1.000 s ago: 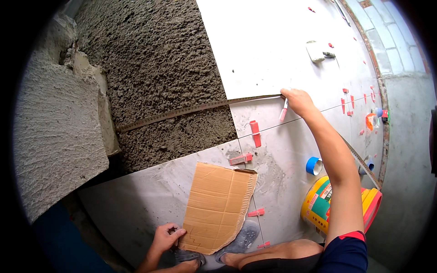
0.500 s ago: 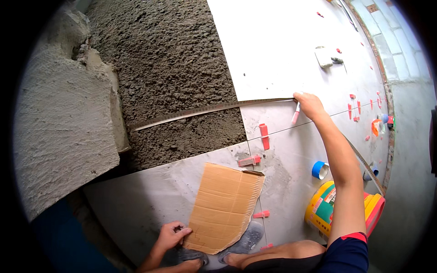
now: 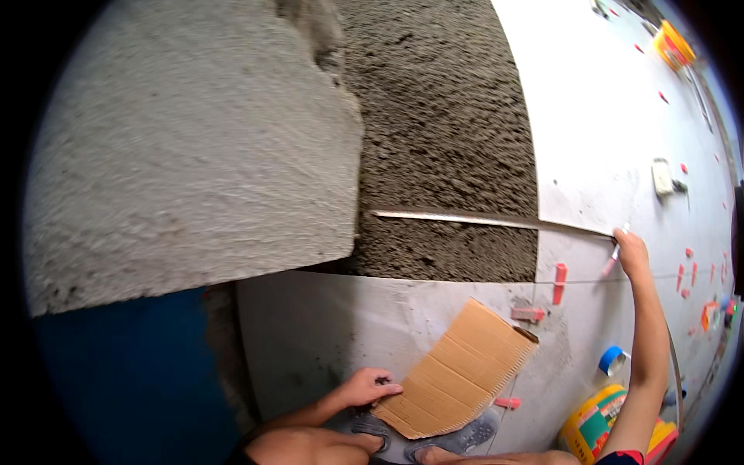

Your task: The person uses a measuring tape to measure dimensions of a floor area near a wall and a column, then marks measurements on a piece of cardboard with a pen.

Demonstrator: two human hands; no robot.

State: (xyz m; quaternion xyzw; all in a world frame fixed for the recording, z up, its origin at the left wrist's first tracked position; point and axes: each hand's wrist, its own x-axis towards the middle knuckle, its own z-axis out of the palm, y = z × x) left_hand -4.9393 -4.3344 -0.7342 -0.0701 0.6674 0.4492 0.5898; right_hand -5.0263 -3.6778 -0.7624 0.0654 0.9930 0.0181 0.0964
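Note:
My right hand (image 3: 634, 252) is closed on a long metal measuring tape (image 3: 457, 219), with a white and pink marker pen (image 3: 611, 262) in the same fingers. From that hand the tape runs left over the pale tile (image 3: 573, 194) and the rough grey mortar bed (image 3: 442, 124), its far end close to the concrete wall (image 3: 209, 155). Another stretch of tape hangs behind my right forearm. Low in the picture, my left hand (image 3: 368, 387) pinches the corner of a torn piece of brown cardboard (image 3: 457, 372), which is held above my shoes.
Red tile-levelling wedges (image 3: 559, 284) sit along the tile joints. A blue tape roll (image 3: 611, 359) and a yellow bucket (image 3: 589, 422) are near my right arm. Farther off are a white block-shaped tool (image 3: 663, 177) and another yellow bucket (image 3: 673, 46). A blue surface (image 3: 132, 372) lies at lower left.
The view has swung left, so the scene sits farther right and more wall shows. The tape now looks straighter over the mortar. Both hands keep their hold, and the cardboard is tilted more.

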